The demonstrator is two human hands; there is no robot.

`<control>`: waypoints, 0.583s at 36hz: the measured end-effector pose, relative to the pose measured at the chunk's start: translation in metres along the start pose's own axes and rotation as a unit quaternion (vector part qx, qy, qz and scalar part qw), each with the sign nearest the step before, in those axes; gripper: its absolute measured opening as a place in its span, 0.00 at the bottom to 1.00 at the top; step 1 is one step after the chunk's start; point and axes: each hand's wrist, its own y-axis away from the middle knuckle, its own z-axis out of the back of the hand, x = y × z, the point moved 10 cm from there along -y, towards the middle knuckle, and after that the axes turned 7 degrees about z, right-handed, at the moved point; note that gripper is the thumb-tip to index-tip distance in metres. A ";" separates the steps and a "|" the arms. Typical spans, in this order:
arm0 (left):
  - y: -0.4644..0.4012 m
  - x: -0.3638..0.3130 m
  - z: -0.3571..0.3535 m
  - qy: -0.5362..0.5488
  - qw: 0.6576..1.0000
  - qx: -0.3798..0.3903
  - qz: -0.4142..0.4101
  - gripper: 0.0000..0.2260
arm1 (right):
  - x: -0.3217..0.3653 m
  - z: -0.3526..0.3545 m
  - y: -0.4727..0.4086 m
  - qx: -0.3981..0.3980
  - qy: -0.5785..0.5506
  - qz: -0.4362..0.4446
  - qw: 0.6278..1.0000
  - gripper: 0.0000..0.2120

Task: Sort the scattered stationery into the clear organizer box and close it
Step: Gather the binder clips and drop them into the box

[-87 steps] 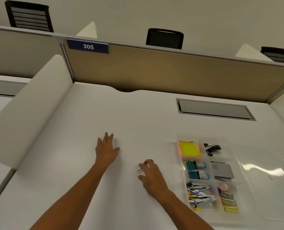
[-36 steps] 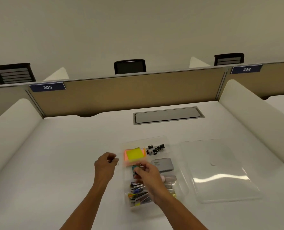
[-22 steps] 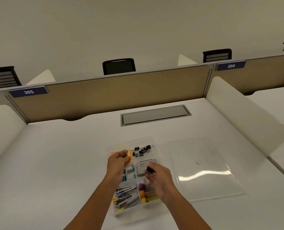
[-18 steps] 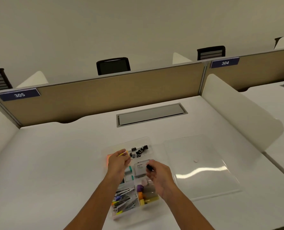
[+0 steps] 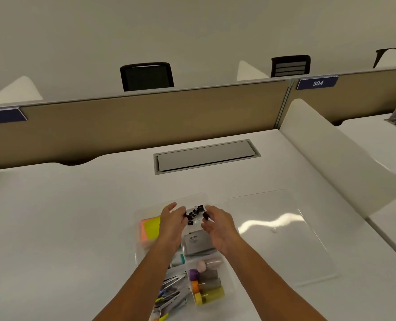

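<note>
The clear organizer box (image 5: pixel 138 249) sits open on the white desk in front of me. Its clear lid (image 5: pixel 278 235) lies flat just to its right. Both hands hover over the far right compartment, which holds several black binder clips (image 5: pixel 193 214). My left hand (image 5: pixel 172 224) has thumb and fingers spread, fingertips at the clips. My right hand (image 5: pixel 218 224) pinches a black binder clip (image 5: pixel 205 215) at its fingertips. Other compartments hold yellow and orange sticky notes (image 5: pixel 150 229), a grey staple box (image 5: pixel 196 243), coloured rolls (image 5: pixel 206 286) and metal staplers (image 5: pixel 169 295).
A grey cable hatch (image 5: pixel 206 156) is set into the desk behind the box. A tan partition (image 5: pixel 146 121) closes off the back, and a white curved divider (image 5: pixel 331 158) stands on the right. Bare desk surface spreads to the left of the box.
Both hands moved from the bare desk on the left to the box, each carrying a small clip, and now meet over the binder clip compartment. My view swung right.
</note>
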 end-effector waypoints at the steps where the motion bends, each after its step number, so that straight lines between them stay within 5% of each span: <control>1: -0.003 0.000 0.000 0.000 1.000 0.004 0.002 0.19 | 0.002 -0.002 -0.003 -0.001 0.009 0.001 1.000 0.04; 13: -0.009 -0.010 0.002 -0.037 0.997 0.050 -0.043 0.21 | 0.024 0.016 -0.013 -0.021 0.069 0.082 0.994 0.09; 21: 0.020 -0.018 0.034 -0.137 0.978 0.006 -0.155 0.12 | 0.027 0.046 0.003 -0.030 0.372 0.225 0.900 0.12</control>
